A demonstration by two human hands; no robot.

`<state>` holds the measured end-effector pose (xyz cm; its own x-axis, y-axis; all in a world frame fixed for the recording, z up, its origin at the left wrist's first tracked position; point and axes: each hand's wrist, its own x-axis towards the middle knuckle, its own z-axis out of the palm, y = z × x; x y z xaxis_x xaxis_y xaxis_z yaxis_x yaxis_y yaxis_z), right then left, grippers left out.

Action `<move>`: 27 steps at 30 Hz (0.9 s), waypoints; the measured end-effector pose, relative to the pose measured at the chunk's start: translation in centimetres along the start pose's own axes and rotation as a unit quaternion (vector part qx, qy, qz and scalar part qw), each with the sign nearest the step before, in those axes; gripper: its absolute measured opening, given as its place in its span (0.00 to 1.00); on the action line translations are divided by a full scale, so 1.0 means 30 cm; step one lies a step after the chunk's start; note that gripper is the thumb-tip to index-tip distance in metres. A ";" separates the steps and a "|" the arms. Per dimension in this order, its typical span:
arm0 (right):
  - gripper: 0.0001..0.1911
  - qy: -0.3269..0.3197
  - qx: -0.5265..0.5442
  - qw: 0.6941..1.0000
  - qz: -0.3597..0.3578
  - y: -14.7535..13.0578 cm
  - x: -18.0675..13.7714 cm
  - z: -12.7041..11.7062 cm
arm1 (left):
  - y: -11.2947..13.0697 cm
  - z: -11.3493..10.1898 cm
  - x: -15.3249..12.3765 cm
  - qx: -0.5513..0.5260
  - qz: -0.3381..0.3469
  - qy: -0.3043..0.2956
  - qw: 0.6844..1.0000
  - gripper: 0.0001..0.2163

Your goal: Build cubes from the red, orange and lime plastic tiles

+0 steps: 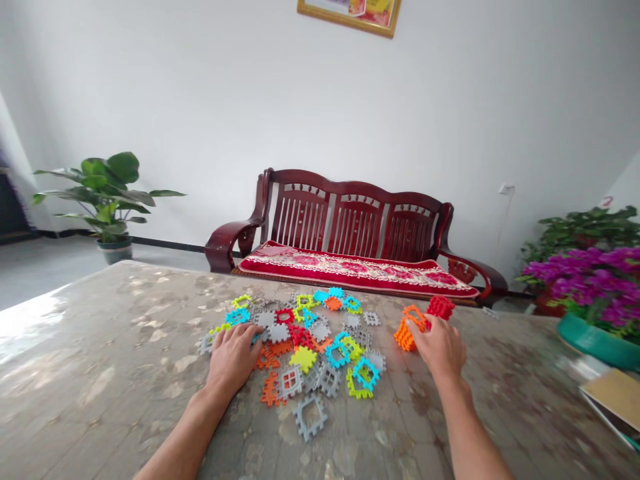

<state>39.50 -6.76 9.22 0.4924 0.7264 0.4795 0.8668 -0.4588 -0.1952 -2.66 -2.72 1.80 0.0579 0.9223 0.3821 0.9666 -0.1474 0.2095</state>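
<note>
Several flat plastic interlocking tiles [305, 340], grey, blue, yellow-green, orange and red, lie scattered on a marbled table [100, 347]. My left hand [234, 353] rests palm down on the left side of the pile, fingers spread over a blue tile and grey ones. My right hand [440, 347] lies to the right of the pile, its fingers against an assembled orange block [407, 328]. A red assembled block [440, 307] stands just beyond that hand. Whether the right fingers grip the orange block is hidden by the back of the hand.
A dark red wooden bench [350, 227] with a floral cushion stands behind the table. A potted green plant [107, 200] is on the floor at the left. Purple flowers in a green bowl [595, 333] and a book [615, 397] sit at the table's right edge.
</note>
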 end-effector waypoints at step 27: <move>0.28 -0.165 0.369 0.908 -0.108 -0.220 -0.165 0.222 | -0.001 -0.005 -0.001 -0.060 0.023 0.049 0.997 0.12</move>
<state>31.88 -3.92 2.45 0.1962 0.9284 0.3155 0.7024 0.0914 -0.7059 -2.73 -2.79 1.91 0.0706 0.8756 0.4778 0.9262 -0.2354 0.2946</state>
